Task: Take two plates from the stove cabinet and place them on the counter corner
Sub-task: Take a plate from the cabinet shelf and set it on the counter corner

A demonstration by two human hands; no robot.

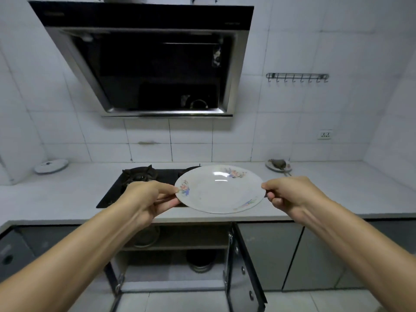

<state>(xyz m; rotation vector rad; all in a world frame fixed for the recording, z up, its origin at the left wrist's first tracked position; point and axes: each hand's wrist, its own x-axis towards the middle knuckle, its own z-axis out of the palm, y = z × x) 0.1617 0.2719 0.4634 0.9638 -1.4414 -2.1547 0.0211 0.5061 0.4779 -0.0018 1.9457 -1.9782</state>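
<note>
A white plate (219,190) with small flower prints is held level in the air over the right side of the black gas stove (137,179) and the counter's front edge. My left hand (148,199) pinches its left rim and my right hand (290,194) pinches its right rim. Whether a second plate lies under it I cannot tell. Below the stove, the stove cabinet (180,246) stands with both doors swung open; a metal rack and a dark pot show inside.
The pale counter (337,194) runs left and right of the stove to both wall corners. A small dish with a dark object (279,165) sits at the back right. A white round lid-like item (51,165) lies at the back left. The range hood (155,59) hangs above.
</note>
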